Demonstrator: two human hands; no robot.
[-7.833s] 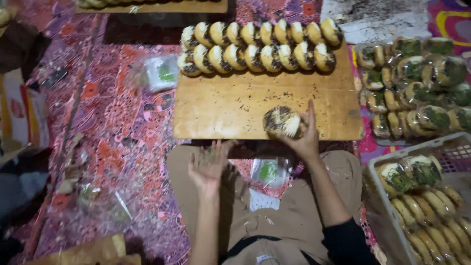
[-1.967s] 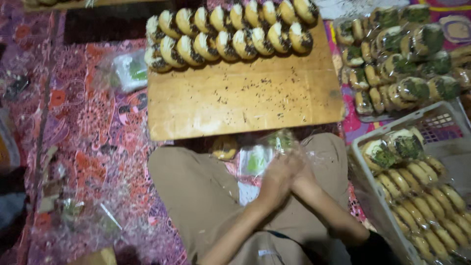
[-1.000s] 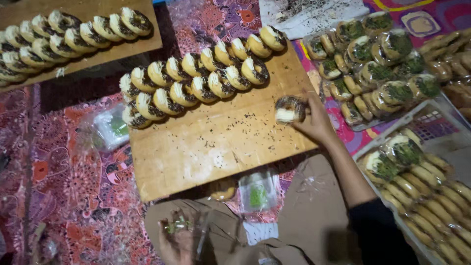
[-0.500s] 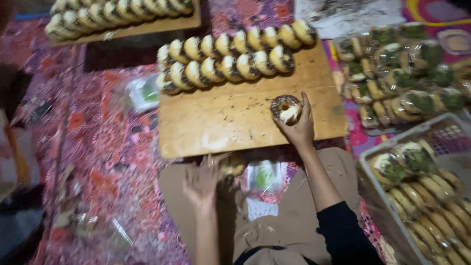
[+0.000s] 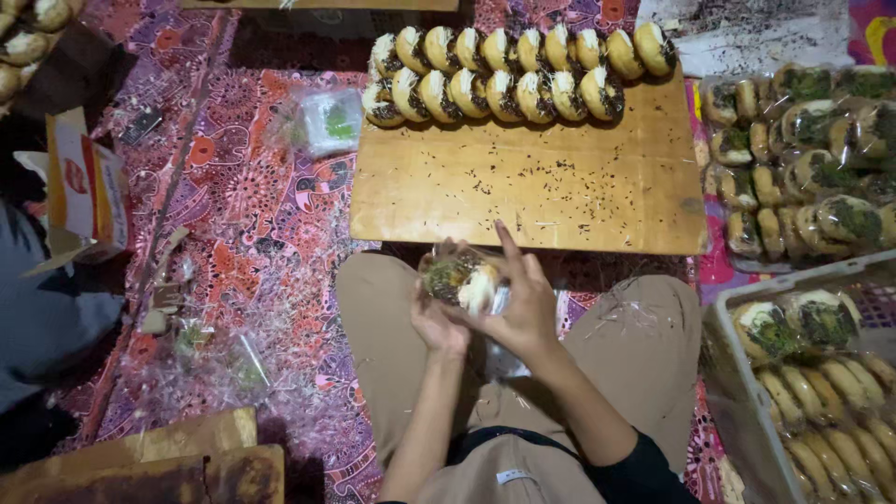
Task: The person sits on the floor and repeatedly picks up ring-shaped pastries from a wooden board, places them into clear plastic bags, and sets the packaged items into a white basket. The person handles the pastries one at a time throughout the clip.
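Note:
Both hands meet over my lap, just below the near edge of a wooden board (image 5: 523, 187). My left hand (image 5: 437, 322) and my right hand (image 5: 523, 303) together hold one filled bun in a clear plastic wrapper (image 5: 459, 278), showing dark sprinkles and white filling. The right index finger points up toward the board. Two rows of unwrapped filled buns (image 5: 509, 70) line the board's far edge; the rest of the board carries only scattered sprinkles.
A pile of wrapped buns (image 5: 803, 140) lies at the right. A white crate (image 5: 747, 411) with more wrapped buns stands at lower right. A bag of clear wrappers (image 5: 327, 121) rests on the patterned cloth (image 5: 252, 215). A cardboard box (image 5: 79, 182) and wooden boards (image 5: 149, 457) are at left.
My right hand has brought the bun off the board down to my lap. My left hand has come up to meet it, and the bun now sits in a clear wrapper.

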